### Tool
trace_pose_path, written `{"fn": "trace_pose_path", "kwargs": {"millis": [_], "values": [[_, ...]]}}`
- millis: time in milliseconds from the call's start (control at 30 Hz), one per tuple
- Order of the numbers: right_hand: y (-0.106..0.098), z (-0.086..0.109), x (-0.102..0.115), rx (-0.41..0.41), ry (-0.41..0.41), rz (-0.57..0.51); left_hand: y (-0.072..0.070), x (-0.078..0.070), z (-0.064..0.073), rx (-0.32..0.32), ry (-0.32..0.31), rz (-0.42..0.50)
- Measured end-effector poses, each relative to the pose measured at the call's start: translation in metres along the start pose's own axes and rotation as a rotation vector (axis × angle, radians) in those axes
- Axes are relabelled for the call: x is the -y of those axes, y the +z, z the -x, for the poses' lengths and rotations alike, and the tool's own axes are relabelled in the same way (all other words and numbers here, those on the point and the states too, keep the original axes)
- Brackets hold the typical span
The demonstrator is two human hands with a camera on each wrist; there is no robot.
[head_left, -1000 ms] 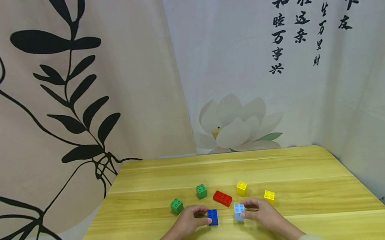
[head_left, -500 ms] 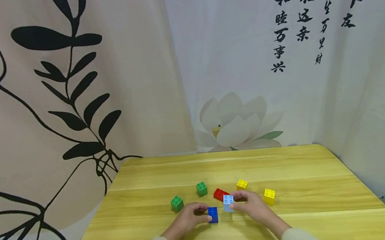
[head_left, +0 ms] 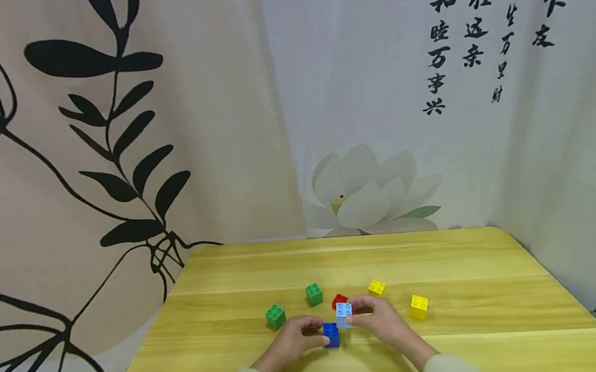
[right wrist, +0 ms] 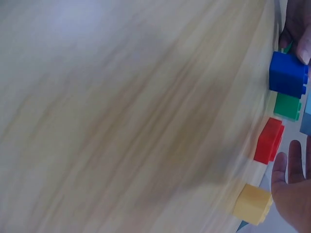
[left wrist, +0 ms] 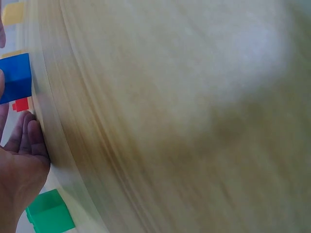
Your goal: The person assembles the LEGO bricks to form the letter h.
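My left hand [head_left: 297,338] pinches a dark blue toy building brick [head_left: 331,335] between thumb and fingers, close over the table. In my right hand [head_left: 376,318] a light blue brick [head_left: 344,313] is pinched, held slightly higher and just behind the dark blue one, overlapping its upper right corner in the head view. The right wrist view shows the dark blue brick [right wrist: 287,74] with its studs facing the light blue brick [right wrist: 306,116], which is cut off at the frame edge. Behind the right hand lies a red brick [head_left: 339,301], partly hidden.
Two green bricks [head_left: 276,317] lie on the wooden table [head_left: 227,341] beyond the left hand. Two yellow bricks [head_left: 418,307] lie beyond and beside the right hand. A printed curtain [head_left: 225,127] hangs behind the table's far edge.
My right hand has carried the light blue brick leftward and up, close to the dark blue brick, covering part of the red brick. The left hand has stayed nearly in place.
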State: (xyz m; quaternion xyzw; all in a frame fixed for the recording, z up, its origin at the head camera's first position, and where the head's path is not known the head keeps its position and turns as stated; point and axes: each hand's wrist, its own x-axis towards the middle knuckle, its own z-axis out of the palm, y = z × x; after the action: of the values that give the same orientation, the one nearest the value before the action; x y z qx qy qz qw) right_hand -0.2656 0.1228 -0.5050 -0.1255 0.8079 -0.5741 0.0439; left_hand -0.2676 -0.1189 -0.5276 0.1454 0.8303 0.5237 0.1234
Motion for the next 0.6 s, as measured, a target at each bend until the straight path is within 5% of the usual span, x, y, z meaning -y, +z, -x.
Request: {"fn": "trace_pose_path", "kwargs": {"millis": [600], "values": [[0.016,-0.003,0.013,0.072,-0.011,0.035,-0.002,0.002,0.0,-0.006,0.031,-0.012]]}}
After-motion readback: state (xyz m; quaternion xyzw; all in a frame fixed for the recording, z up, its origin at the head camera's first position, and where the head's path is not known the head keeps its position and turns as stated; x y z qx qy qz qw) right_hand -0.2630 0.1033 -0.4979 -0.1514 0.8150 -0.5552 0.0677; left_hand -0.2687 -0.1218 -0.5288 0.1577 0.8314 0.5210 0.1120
